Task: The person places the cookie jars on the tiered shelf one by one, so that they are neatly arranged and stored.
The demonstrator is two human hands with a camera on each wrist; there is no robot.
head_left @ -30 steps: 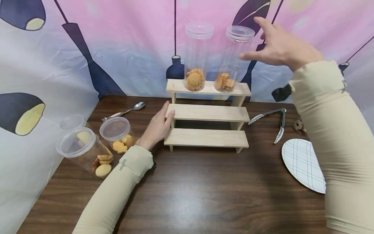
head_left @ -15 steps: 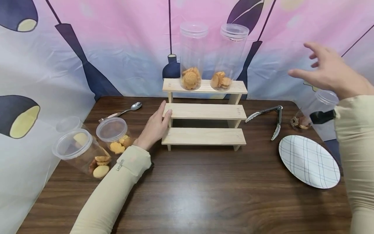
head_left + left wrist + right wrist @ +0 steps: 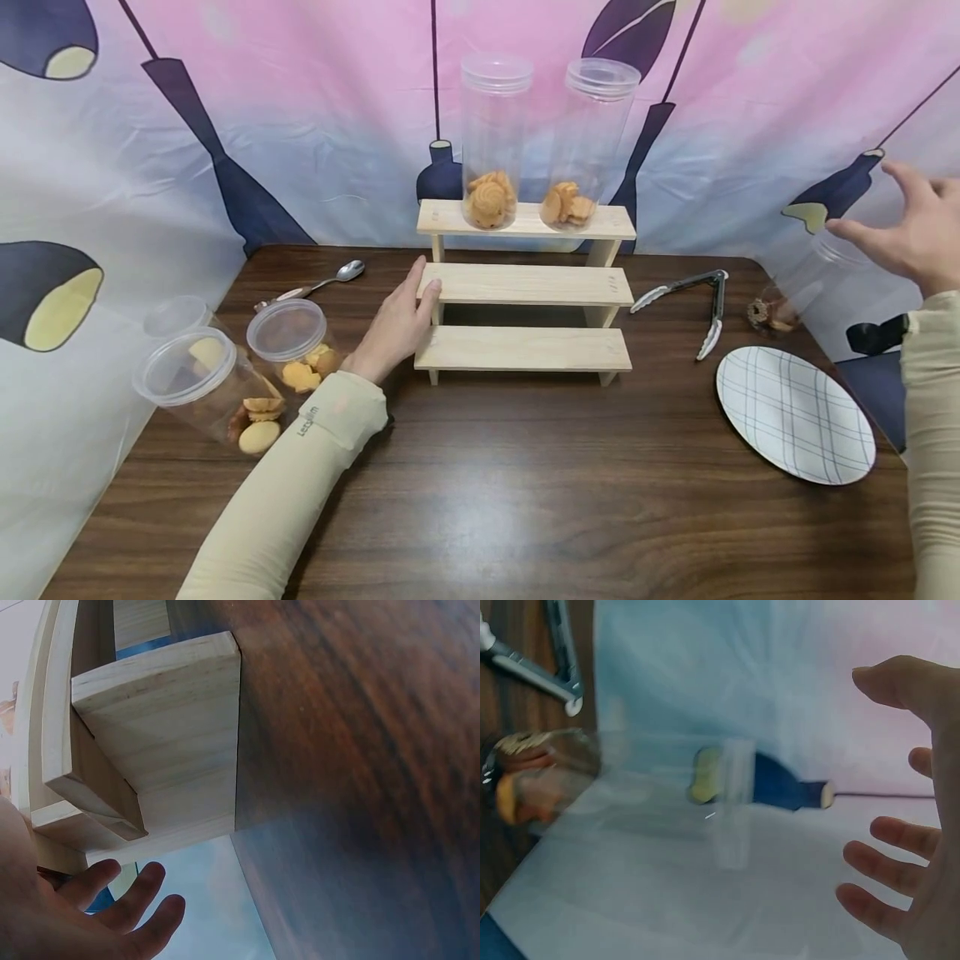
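A three-step wooden display stand (image 3: 525, 348) is on the table, with my left hand (image 3: 393, 333) at its left end. The thumb touches the middle step, and in the left wrist view the other fingers (image 3: 142, 896) extend loosely by the stand's side. Two tall clear lidded jars (image 3: 491, 125) (image 3: 597, 125) with cookies at the bottom stand on the top step. At the far right, my right hand (image 3: 918, 229) holds nothing, its thumb and fingers spread by the lid of another clear jar (image 3: 652, 787). That jar stands upright on the table with cookies inside.
A white checked plate (image 3: 795, 417) lies at the right, with metal tongs (image 3: 716, 312) spread behind it. On the left are clear jars of cookies (image 3: 198, 379) (image 3: 288, 333) and a spoon (image 3: 315, 286). A patterned cloth (image 3: 337, 125) hangs behind the table.
My right hand has moved right and down, from beside the top-step jars to the jar at the far right. The left hand has stayed at the stand, and the view has shifted slightly.
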